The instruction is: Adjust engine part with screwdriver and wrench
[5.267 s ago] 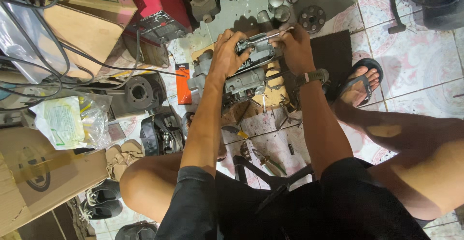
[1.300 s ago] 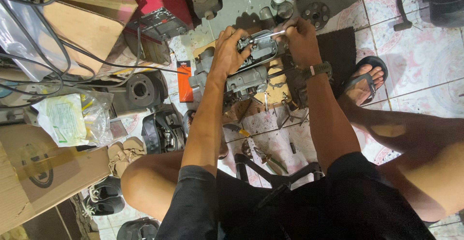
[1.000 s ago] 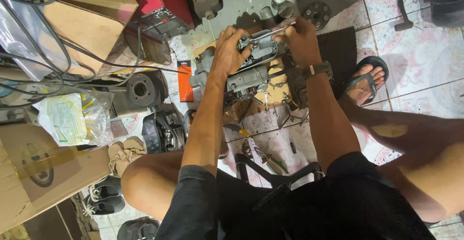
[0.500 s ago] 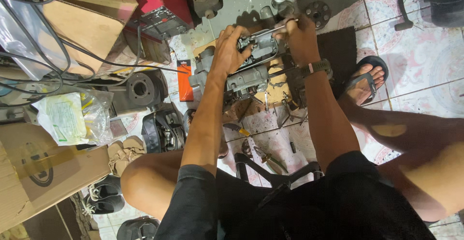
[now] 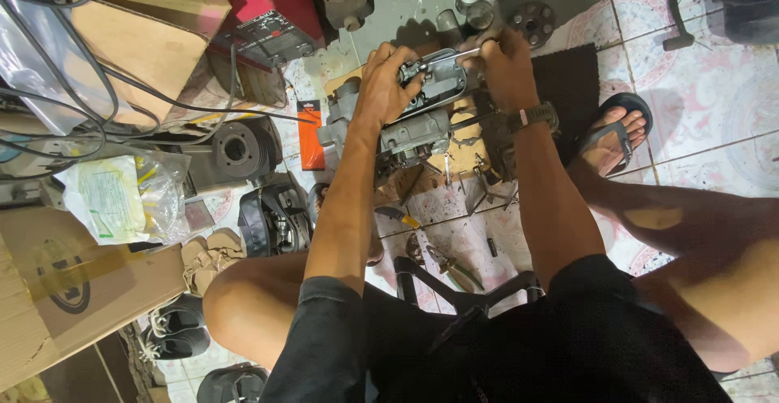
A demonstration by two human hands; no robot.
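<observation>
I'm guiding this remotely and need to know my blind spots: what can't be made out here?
Head view only:
- Tip of the thin metal tool in the right hand: too small to identify.
- Top of the grey engine part: covered by the left hand.
- Small tools on the floor tiles: partly hidden by the arms.
- Red machine: cut off by the top edge.

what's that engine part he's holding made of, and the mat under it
The engine part looks like cast metal, probably aluminium: dull grey, slightly shiny on its flat cover. The dark mat seems rubber or coarse fabric: matte black, finely textured; which one is unclear.
</observation>
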